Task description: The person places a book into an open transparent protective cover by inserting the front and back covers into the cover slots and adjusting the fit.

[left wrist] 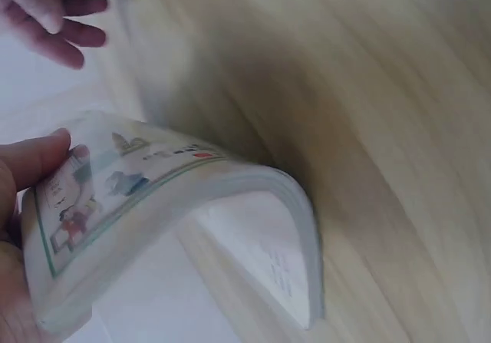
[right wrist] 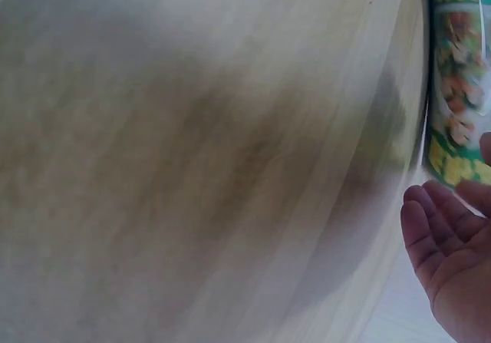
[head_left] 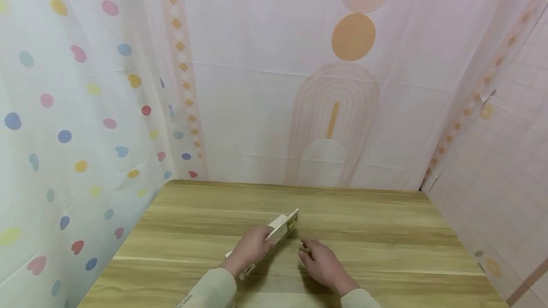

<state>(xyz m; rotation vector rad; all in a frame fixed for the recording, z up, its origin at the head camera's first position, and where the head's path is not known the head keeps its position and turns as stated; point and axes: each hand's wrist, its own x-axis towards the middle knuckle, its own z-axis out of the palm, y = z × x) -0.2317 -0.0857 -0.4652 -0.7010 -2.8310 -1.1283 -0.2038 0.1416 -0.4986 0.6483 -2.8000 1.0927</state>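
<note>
A softcover book (head_left: 283, 226) stands tilted above the wooden table, gripped at one side by my left hand (head_left: 252, 247). In the left wrist view, the thumb presses on the illustrated cover and the book (left wrist: 165, 166) bends into an arch, its page edges showing. Text is partly visible on an inner page. My right hand (head_left: 321, 264) is held just right of the book, fingers loosely bent and holding nothing. The right wrist view shows that hand (right wrist: 460, 274) below the book's colourful green-edged cover (right wrist: 460, 74). The fingers under the book are hidden.
The wood-grain table (head_left: 364, 213) spreads around both hands. A pale patterned curtain (head_left: 248, 108) hangs behind its far edge. A dotted curtain (head_left: 85, 94) is on the left, and another pale one (head_left: 501, 156) is on the right.
</note>
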